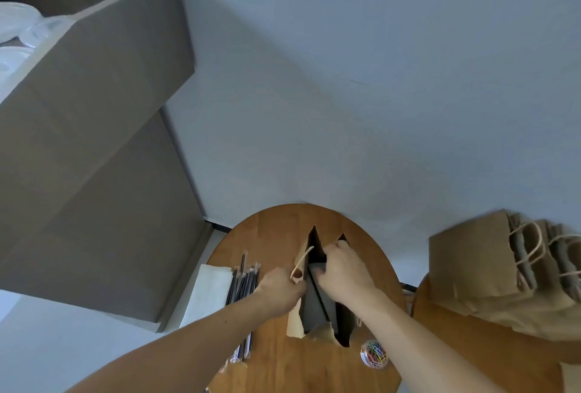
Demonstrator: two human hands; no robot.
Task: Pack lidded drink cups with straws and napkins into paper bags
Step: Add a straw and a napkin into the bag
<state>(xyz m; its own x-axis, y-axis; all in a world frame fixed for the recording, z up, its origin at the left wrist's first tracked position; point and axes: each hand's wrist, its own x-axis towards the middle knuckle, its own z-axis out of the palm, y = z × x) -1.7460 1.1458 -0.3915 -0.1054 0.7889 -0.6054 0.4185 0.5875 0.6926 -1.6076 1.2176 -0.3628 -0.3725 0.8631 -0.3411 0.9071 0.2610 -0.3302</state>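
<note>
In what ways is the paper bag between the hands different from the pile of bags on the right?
The bag between the hands stands with its mouth pulled open; the pile of bags lies flat and folded. The left hand and the right hand grip the open bag's rim; nothing touches the pile. Both are brown paper with cord handles.

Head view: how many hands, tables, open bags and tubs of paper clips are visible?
Hands, left hand and right hand: 2
Tables: 2
Open bag: 1
Tub of paper clips: 1
Total: 6
</note>
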